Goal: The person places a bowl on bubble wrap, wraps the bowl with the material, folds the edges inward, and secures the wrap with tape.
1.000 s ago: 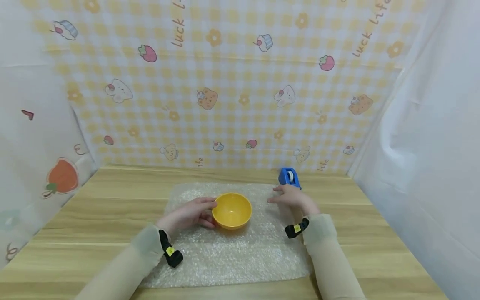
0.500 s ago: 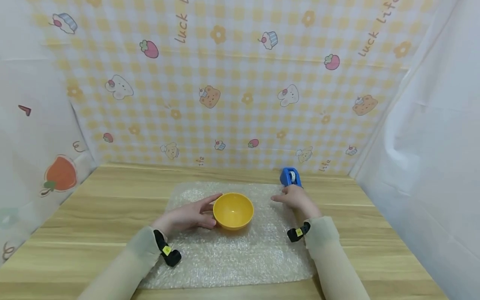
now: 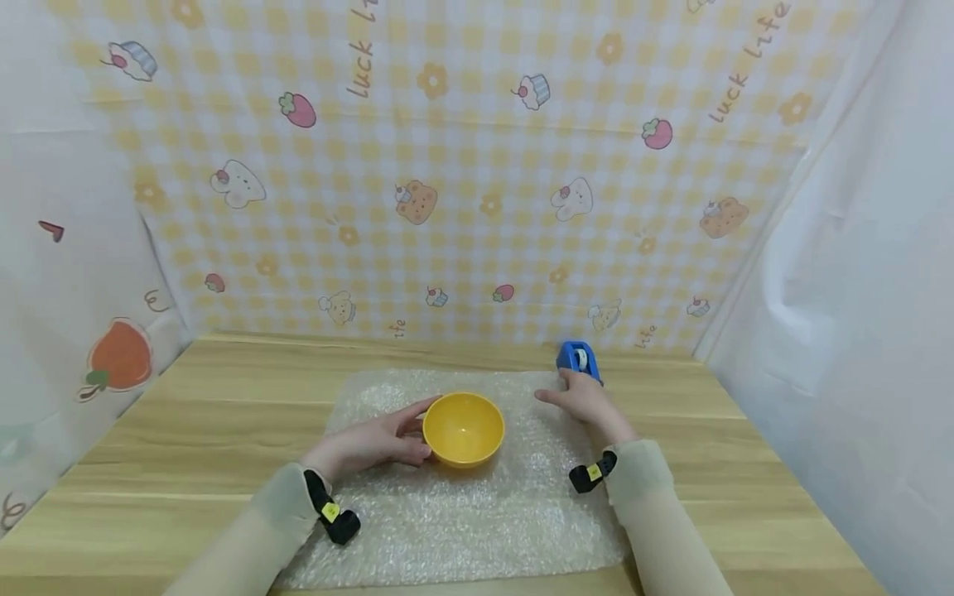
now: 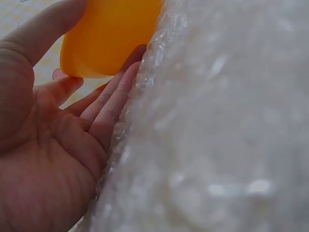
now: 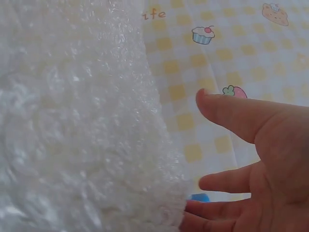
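Observation:
A yellow bowl (image 3: 464,429) stands upright on a sheet of bubble wrap (image 3: 477,530) in the head view. My left hand (image 3: 373,443) is at the bowl's left side, with the index finger along the rim and the thumb toward its front. In the left wrist view the fingers (image 4: 106,104) reach out fairly straight by the bowl's lower wall (image 4: 108,43). My right hand (image 3: 587,399) is over the wrap's right edge, thumb spread to the left, holding nothing. Just beyond its fingers stands a blue tape dispenser (image 3: 577,358), partly covered by the hand.
The wrap lies flat on a wood-grain table (image 3: 186,430). Behind the table hangs a yellow checked cloth (image 3: 477,240) with cartoon prints. White sheets close off the left (image 3: 74,273) and right (image 3: 842,348) sides.
My left index finger no longer reaches over the bowl's rim; it lies along the outside now, with the hand slightly farther left. The right hand barely moves beside the tape dispenser. The bowl stays put.

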Motion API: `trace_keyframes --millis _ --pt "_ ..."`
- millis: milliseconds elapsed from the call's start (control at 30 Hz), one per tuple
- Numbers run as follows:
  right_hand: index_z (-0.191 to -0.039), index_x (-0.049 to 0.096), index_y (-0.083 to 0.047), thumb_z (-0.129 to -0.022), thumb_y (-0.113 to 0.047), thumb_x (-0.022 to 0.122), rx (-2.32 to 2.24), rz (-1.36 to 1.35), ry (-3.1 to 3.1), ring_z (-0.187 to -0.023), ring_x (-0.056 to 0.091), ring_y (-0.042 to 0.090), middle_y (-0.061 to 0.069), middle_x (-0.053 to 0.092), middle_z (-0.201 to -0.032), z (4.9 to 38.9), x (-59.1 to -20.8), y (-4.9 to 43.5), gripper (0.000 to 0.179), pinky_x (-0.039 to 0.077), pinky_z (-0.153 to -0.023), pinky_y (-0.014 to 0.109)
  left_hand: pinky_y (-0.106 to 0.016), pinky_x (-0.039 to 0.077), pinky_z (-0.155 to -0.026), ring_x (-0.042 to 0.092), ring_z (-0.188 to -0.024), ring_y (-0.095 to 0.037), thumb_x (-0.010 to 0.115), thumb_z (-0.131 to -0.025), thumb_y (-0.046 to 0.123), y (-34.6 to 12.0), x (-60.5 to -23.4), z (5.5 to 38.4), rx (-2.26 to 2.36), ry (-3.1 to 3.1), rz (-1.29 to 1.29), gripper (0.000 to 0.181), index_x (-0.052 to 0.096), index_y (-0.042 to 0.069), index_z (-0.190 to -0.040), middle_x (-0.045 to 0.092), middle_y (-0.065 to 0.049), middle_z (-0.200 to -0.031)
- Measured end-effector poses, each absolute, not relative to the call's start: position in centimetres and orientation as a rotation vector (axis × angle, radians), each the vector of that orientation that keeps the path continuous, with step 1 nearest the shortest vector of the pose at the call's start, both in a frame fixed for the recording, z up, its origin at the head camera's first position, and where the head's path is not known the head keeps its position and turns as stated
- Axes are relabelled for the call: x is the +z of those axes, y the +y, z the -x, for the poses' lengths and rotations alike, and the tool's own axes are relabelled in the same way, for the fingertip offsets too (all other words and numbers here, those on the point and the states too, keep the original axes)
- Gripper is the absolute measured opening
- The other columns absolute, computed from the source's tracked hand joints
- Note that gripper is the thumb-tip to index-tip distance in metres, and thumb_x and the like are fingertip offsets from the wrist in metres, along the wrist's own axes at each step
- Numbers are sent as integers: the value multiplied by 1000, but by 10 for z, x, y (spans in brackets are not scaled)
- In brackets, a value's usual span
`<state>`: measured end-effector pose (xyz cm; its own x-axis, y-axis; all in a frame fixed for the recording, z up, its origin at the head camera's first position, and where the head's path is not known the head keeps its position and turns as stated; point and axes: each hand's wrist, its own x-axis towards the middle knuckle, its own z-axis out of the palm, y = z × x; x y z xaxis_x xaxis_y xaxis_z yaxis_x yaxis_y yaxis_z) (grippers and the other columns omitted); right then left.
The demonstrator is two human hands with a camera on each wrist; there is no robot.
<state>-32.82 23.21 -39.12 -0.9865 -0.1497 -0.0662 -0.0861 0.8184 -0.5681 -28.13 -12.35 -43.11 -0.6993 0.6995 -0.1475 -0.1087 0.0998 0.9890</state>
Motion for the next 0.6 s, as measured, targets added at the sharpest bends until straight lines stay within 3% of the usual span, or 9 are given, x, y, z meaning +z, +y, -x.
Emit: trace_keyframes --millis 200,300,333,400,467,600 --pt "-149 22 8 -92 -39 64 -1073 169 2894 -132 37 44 31 34 -147 331 -395 231 84 37 -104 54 -38 51 -92 57 -115 -26 69 -90 17 -125 -433 281 1648 1802 -561 84 18 23 -156 32 -22 -151" --pt "-150 17 8 -92 -31 65 -1223 137 2872 -99 60 36 28 58 -115 330 -391 232 85 53 -82 43 -38 51 -92 57 -115 -26 70 -90 19 -124 -432 281 1638 1818 -562 83 19 25 -155 32 -20 -151" --pt "-150 17 7 -92 -29 65 -1269 128 2864 -83 62 30 22 61 -99 331 -390 233 84 53 -71 38 -38 51 -92 57 -115 -26 70 -90 20 -123 -432 282 1638 1819 -560 83 19 25 -155 32 -20 -151" --pt "-151 17 6 -93 -26 65 -1358 121 2832 -60 51 17 8 54 -75 332 -386 234 82 46 -53 29 -38 51 -92 58 -115 -26 71 -89 20 -122 -432 282 1638 1831 -549 83 21 26 -155 32 -19 -152" --pt "-151 19 5 -93 -25 65 -1450 111 2782 -51 41 10 0 46 -65 333 -385 233 80 38 -46 25 -37 51 -92 58 -114 -26 71 -89 21 -122 -432 283 1637 1840 -531 83 21 27 -155 32 -19 -152" --pt "-148 28 5 -93 -23 65 -1588 102 2708 -52 42 10 -1 48 -67 332 -385 231 72 38 -47 23 -38 51 -92 59 -114 -27 71 -89 19 -122 -433 283 1639 1830 -523 84 21 26 -155 32 -21 -151"
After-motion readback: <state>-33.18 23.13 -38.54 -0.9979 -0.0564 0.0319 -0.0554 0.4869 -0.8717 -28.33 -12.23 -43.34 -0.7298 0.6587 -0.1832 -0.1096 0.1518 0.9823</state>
